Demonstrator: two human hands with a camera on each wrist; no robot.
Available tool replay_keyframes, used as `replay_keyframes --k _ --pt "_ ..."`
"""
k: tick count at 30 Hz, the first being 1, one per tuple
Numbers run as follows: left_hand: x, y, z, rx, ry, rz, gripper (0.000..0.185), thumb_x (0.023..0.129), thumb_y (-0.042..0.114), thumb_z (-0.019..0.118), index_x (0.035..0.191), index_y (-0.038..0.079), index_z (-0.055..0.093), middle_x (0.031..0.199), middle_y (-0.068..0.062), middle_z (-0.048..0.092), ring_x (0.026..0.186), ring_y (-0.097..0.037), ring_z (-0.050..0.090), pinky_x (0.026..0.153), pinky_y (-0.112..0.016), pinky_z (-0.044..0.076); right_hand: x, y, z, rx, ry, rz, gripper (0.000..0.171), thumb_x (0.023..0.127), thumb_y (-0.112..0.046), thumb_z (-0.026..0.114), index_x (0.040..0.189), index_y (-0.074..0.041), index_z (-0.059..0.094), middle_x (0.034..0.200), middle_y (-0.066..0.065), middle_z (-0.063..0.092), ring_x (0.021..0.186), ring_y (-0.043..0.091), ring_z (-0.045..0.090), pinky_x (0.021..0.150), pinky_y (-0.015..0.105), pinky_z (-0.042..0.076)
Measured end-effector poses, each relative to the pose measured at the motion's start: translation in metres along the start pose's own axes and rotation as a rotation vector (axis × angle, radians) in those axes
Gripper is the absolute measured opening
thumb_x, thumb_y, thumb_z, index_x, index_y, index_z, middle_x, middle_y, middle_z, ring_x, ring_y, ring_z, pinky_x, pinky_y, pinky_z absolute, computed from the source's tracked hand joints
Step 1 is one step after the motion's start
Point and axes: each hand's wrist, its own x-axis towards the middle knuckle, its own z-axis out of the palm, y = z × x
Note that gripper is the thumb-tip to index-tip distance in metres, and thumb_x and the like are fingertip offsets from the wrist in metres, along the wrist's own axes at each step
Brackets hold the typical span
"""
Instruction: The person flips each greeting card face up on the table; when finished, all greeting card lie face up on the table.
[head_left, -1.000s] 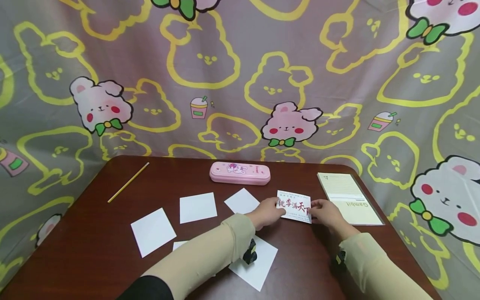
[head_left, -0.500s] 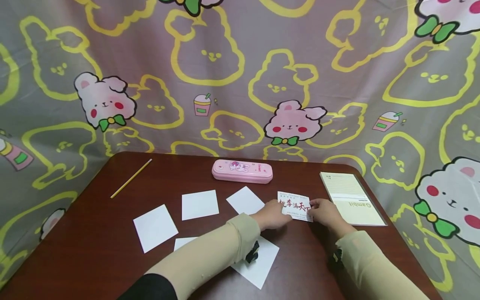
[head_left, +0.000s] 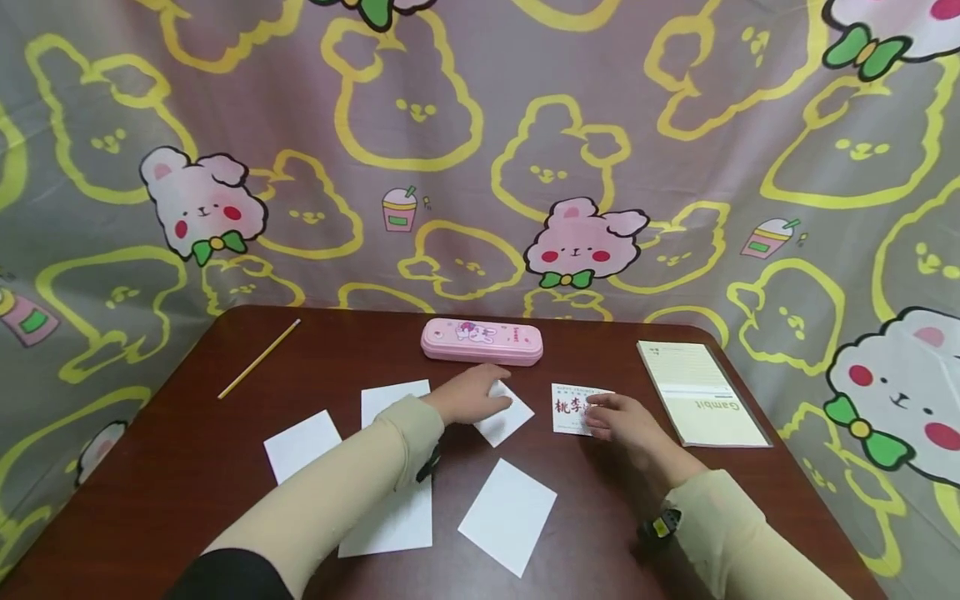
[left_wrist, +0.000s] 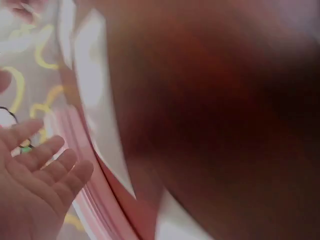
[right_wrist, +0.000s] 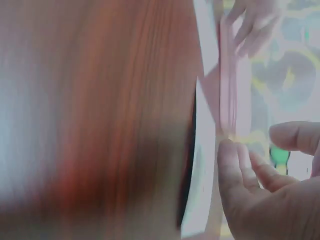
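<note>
1. Left hand [head_left: 471, 397]: fingers straight, lying flat on a blank white square paper sheet [head_left: 508, 417] at table centre; pinches nothing.
2. Right hand [head_left: 622, 421]: fingers loosely spread, resting on the right half of a small white printed card with red and black characters [head_left: 567, 405], which lies flat at 3 o'clock from the sheet, just beside it and apart.
3. Pink oblong pencil case with rabbit print [head_left: 482, 342]: at 12 o'clock from the left hand, near the far table edge.
4. Cream lined notepad [head_left: 701, 393]: at 3 o'clock from the card.
5. Yellow pencil [head_left: 258, 358]: at 10 o'clock, far left.
6. 4 more white sheets lie toward 6 to 9 o'clock on the dark red-brown wooden table [head_left: 180, 467].
</note>
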Motion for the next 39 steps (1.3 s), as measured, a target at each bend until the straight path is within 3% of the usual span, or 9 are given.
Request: replay_keyframes --k 3,6,10,16,19,23,30,35,39 --pt "-0.008 -0.013 -0.003 0.156 -0.099 0.012 0.062 0.098 0.031 0.064 0.15 0.001 0.05 0.155 -0.019 0.046 0.147 -0.033 0.038 0.119 -0.043 0.03 -0.007 -0.006 0.021 0.169 -0.119 0.029 0.045 0.106 -0.005 0.051 0.141 0.021 0.039 0.119 0.022 0.065 0.097 0.015 0.07 0.087 0.031 0.058" --pt "-0.015 -0.017 -0.001 0.246 -0.183 0.007 0.065 0.098 0.035 0.064 0.152 0.003 0.049 0.159 -0.021 0.04 0.15 -0.035 0.033 0.121 -0.044 0.028 -0.011 -0.009 0.039 0.282 -0.198 0.073 0.049 0.107 -0.008 0.047 0.146 0.018 0.034 0.132 0.027 0.06 0.113 0.023 0.067 0.099 0.038 0.053" --pt "-0.019 -0.012 0.003 0.313 -0.203 0.0 0.063 0.099 0.038 0.062 0.15 0.002 0.052 0.159 -0.023 0.04 0.149 -0.038 0.032 0.121 -0.044 0.027 -0.01 -0.009 0.058 0.427 -0.23 0.144 0.051 0.108 -0.01 0.042 0.15 0.016 0.029 0.138 0.029 0.054 0.121 0.029 0.062 0.106 0.043 0.048" --pt "-0.021 -0.006 0.007 0.378 -0.186 -0.035 0.062 0.102 0.04 0.06 0.151 0.003 0.051 0.159 -0.022 0.04 0.148 -0.039 0.035 0.119 -0.044 0.03 -0.004 -0.011 0.074 0.632 -0.159 0.208 0.046 0.107 -0.009 0.044 0.146 0.012 0.032 0.124 0.026 0.059 0.112 0.029 0.065 0.107 0.042 0.047" --pt "-0.021 -0.006 0.01 0.398 -0.193 -0.051 0.066 0.102 0.044 0.058 0.153 0.004 0.048 0.161 -0.021 0.037 0.149 -0.038 0.033 0.12 -0.043 0.03 -0.003 -0.013 0.077 0.676 -0.109 0.219 0.041 0.107 -0.01 0.046 0.142 0.01 0.038 0.119 0.024 0.061 0.106 0.028 0.067 0.104 0.041 0.049" --pt "-0.024 -0.002 0.009 0.414 -0.258 -0.079 0.078 0.102 0.056 0.054 0.159 0.004 0.039 0.165 -0.021 0.028 0.153 -0.038 0.024 0.122 -0.041 0.025 -0.006 -0.018 0.082 0.686 -0.059 0.219 0.036 0.106 -0.01 0.045 0.137 0.007 0.042 0.118 0.022 0.057 0.104 0.026 0.064 0.104 0.039 0.05" --pt "-0.025 0.006 0.005 0.387 -0.298 -0.143 0.086 0.099 0.062 0.054 0.161 0.006 0.034 0.168 -0.019 0.023 0.155 -0.035 0.02 0.121 -0.043 0.027 -0.012 -0.029 0.092 0.726 -0.027 0.212 0.03 0.104 -0.012 0.044 0.13 0.001 0.04 0.132 0.025 0.041 0.117 0.031 0.047 0.113 0.044 0.038" --pt "-0.025 0.008 0.005 0.355 -0.283 -0.156 0.086 0.097 0.061 0.059 0.16 0.006 0.037 0.167 -0.019 0.024 0.154 -0.036 0.021 0.118 -0.048 0.032 -0.012 -0.026 0.095 0.856 -0.04 0.236 0.051 0.104 -0.013 0.044 0.149 0.004 0.026 0.154 0.034 0.02 0.134 0.039 0.036 0.118 0.042 0.032" --pt "-0.025 0.005 0.007 0.353 -0.254 -0.137 0.091 0.092 0.061 0.066 0.158 0.005 0.04 0.166 -0.02 0.028 0.152 -0.038 0.025 0.117 -0.048 0.035 -0.009 -0.021 0.094 0.905 -0.024 0.247 0.056 0.104 -0.017 0.047 0.153 -0.001 0.023 0.158 0.032 0.015 0.138 0.039 0.033 0.119 0.04 0.032"
